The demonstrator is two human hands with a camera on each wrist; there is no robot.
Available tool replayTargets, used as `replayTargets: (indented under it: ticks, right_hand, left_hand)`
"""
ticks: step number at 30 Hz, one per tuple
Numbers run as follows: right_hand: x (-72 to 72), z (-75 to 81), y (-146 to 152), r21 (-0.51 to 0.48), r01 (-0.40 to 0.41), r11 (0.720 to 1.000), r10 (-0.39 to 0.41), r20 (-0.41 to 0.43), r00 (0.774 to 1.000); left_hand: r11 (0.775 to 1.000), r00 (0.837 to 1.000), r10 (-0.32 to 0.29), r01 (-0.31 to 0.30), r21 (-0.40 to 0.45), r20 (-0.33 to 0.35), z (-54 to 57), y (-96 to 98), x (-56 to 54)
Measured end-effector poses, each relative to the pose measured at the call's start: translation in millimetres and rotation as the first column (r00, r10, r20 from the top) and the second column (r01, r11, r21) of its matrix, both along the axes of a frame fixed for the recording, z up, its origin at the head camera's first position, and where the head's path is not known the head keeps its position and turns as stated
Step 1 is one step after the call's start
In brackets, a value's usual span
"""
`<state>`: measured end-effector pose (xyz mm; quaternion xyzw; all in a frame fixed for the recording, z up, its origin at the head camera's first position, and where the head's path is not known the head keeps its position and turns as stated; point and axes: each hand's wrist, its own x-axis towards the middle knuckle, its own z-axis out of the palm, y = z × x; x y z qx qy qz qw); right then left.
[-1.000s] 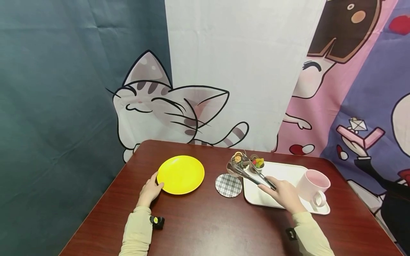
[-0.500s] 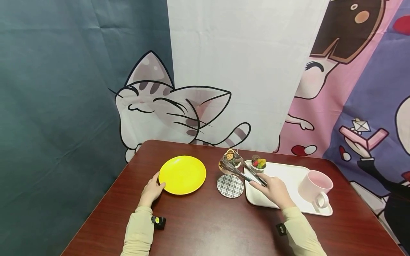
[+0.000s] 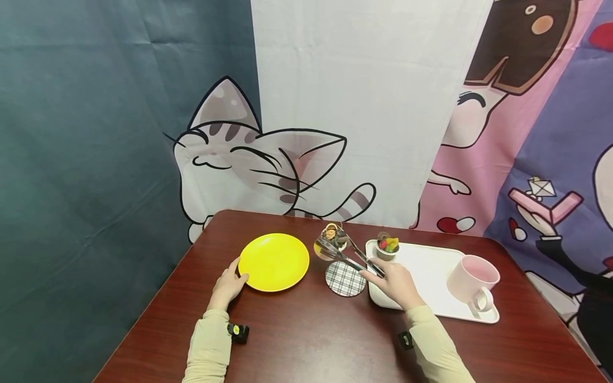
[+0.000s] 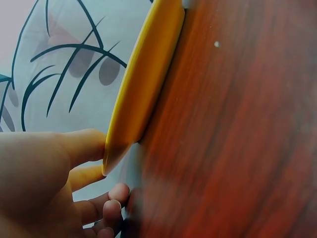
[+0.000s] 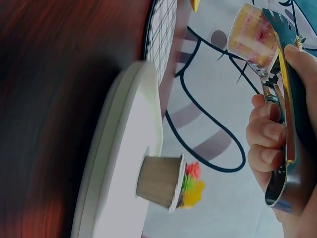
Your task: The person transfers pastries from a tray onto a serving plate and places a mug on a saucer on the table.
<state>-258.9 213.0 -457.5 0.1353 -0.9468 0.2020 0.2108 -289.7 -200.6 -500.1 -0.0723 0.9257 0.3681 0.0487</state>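
My left hand (image 3: pixel 227 287) pinches the near-left rim of a yellow plate (image 3: pixel 274 262), which lies on the table. In the left wrist view the thumb and a finger meet at the plate's edge (image 4: pixel 133 99), with the other fingers curled below. Metal tongs (image 5: pixel 297 104) are gripped in my right hand (image 3: pixel 395 282). Their ends clamp a small dessert cup (image 5: pixel 253 37) with a decorated top, held up off the table behind a checked round coaster (image 3: pixel 346 279). A second dessert cup (image 3: pixel 387 247), topped in red, green and yellow, stands upright on the white tray (image 3: pixel 426 266).
A pink mug (image 3: pixel 471 279) stands at the tray's right end, its handle toward the front. The coaster lies between plate and tray. A printed cartoon curtain (image 3: pixel 373 106) hangs behind the brown table (image 3: pixel 306 335).
My right hand has carried the tongs and dessert cup leftward, from over the tray's back-left corner past the coaster toward the plate. The left hand has stayed on the plate's rim.
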Motion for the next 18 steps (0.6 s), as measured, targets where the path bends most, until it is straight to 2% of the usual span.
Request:
replayTargets:
  ticks: [18]
  right_hand:
    - [-15.6,-9.0,-39.6,-0.065,-0.053,0.996,0.059,0.096,0.994]
  left_hand:
    - [1.0,1.0,0.014,-0.013,0.027,-0.009,-3.4,-0.4,-0.3]
